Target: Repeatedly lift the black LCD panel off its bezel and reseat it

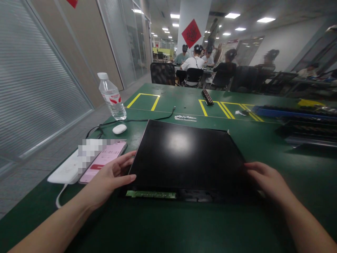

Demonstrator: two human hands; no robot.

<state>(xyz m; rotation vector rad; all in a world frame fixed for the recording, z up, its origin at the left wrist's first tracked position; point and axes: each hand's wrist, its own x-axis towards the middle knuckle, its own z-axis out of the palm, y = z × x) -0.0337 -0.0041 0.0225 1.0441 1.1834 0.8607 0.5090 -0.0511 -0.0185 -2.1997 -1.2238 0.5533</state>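
A black LCD panel (184,161) lies in front of me, a ceiling light mirrored in its glossy face. Along its near edge runs a strip of green circuit board (151,194). My left hand (113,172) grips the panel's left edge, thumb on the front face and fingers around the side. At the right edge, my right hand (265,177) holds the panel too, its fingertips partly hidden behind it. Left of the panel are a phone (106,160) showing a timer and a white power bank (65,168).
A water bottle (112,96), a white earbud case (119,129) and a black cable (137,121) are at the left. Yellow tape outlines (142,94) mark the green table (168,228). A dark slotted strip (207,97) lies at the back; stacked panels (310,130) stand right. People (193,63) sit beyond.
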